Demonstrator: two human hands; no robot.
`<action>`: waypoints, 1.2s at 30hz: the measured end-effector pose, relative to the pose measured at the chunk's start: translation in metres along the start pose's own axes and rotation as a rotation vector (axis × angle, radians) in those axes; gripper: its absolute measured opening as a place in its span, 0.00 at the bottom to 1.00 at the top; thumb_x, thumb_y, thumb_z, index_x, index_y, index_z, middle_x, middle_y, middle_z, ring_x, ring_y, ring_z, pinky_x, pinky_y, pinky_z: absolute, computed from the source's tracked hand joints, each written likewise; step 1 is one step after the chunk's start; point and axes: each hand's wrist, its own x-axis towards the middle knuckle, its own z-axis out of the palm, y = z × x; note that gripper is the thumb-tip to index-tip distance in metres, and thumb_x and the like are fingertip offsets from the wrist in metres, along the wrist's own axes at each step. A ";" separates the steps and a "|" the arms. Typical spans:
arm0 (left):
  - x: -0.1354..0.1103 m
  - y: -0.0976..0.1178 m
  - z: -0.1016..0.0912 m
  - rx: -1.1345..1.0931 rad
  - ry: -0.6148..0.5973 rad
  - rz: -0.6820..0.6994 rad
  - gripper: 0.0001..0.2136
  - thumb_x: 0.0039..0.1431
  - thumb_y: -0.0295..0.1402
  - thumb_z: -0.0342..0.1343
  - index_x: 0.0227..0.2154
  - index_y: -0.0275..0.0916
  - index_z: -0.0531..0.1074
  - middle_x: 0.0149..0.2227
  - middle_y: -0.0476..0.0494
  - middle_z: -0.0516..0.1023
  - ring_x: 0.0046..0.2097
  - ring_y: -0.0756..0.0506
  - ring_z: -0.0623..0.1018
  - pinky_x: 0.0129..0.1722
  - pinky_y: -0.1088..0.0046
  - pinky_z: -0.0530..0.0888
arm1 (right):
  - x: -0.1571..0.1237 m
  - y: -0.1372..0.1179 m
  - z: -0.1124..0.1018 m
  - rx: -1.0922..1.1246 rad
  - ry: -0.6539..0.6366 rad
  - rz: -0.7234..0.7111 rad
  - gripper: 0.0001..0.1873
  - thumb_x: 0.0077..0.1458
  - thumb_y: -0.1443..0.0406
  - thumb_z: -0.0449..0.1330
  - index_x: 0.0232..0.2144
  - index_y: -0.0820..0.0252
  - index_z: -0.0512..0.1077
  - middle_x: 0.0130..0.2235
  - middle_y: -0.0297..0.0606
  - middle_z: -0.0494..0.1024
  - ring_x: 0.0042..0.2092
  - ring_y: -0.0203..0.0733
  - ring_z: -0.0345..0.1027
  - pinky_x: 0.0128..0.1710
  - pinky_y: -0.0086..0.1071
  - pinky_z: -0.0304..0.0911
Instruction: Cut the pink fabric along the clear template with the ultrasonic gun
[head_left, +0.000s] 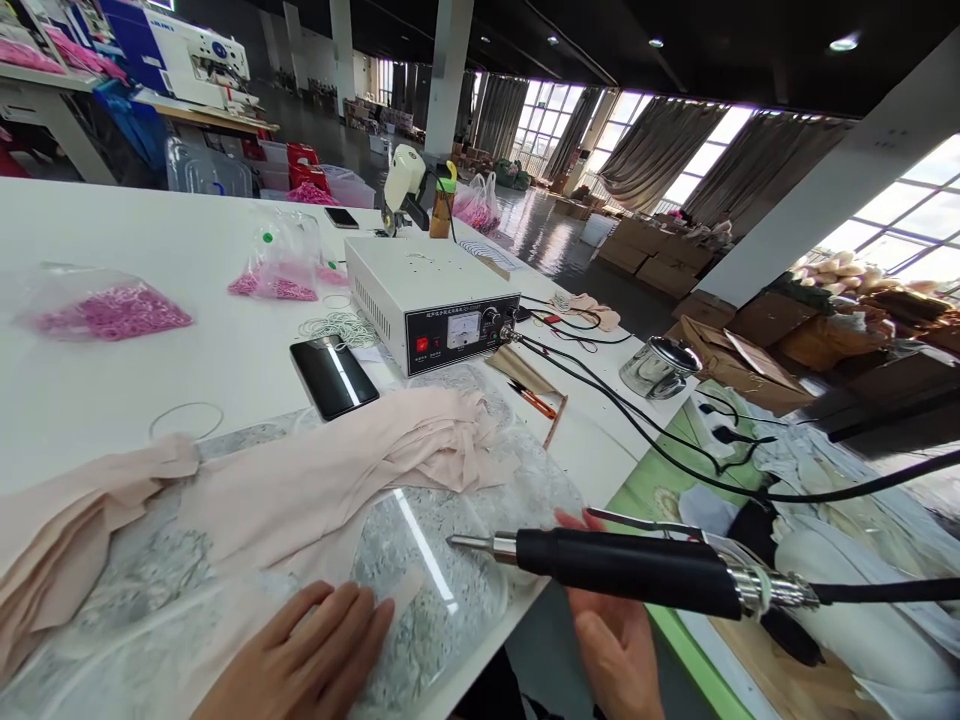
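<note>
My left hand (300, 650) lies with fingers stretched out on a narrow strip of pale pink fabric (409, 590), at the near edge of a marbled mat (405, 520). My right hand (615, 640) holds a black ultrasonic handpiece (630, 568) from behind and below, its fingers partly hidden by the body. The pointed metal tip (469, 542) points left above the mat, apart from the fabric. A metal lever (645, 522) runs along the far side. Beyond my left hand lies a pile of pale pink fabric pieces (360, 450); another stack (75, 530) is at left.
A white control box (427, 290) with a dial stands behind the mat; black cables (637, 415) run from it to the right. Nearby are a phone (334, 375), orange snips (532, 398), a metal cup (660, 367) and bags of pink pieces (112, 305). A green surface (637, 490) adjoins at right.
</note>
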 end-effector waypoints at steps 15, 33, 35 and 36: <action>0.015 0.008 -0.022 -0.084 -0.074 -0.069 0.21 0.63 0.20 0.45 0.57 0.37 0.65 0.48 0.42 0.76 0.51 0.43 0.73 0.56 0.62 0.66 | 0.071 -0.049 0.036 0.615 0.221 0.056 0.22 0.53 0.47 0.53 0.38 0.55 0.74 0.37 0.40 0.75 0.29 0.41 0.69 0.24 0.37 0.66; 0.011 0.014 -0.013 -0.107 -0.051 -0.104 0.23 0.64 0.24 0.48 0.62 0.38 0.60 0.48 0.40 0.75 0.52 0.41 0.73 0.57 0.59 0.67 | 0.080 -0.059 0.055 0.578 0.013 -0.036 0.13 0.54 0.54 0.53 0.34 0.55 0.70 0.27 0.35 0.71 0.22 0.37 0.64 0.21 0.35 0.67; 0.010 0.014 -0.011 -0.104 -0.032 -0.097 0.23 0.64 0.24 0.47 0.62 0.38 0.59 0.49 0.40 0.75 0.53 0.41 0.73 0.58 0.58 0.66 | 0.080 -0.059 0.056 0.565 0.014 -0.034 0.13 0.53 0.54 0.54 0.34 0.55 0.70 0.27 0.35 0.70 0.22 0.36 0.64 0.20 0.35 0.67; 0.009 0.014 -0.010 -0.107 -0.025 -0.087 0.23 0.64 0.24 0.47 0.63 0.38 0.59 0.49 0.39 0.75 0.53 0.41 0.73 0.58 0.58 0.66 | 0.081 -0.058 0.056 0.567 0.014 -0.033 0.13 0.53 0.54 0.54 0.33 0.56 0.70 0.27 0.35 0.71 0.22 0.36 0.64 0.20 0.35 0.67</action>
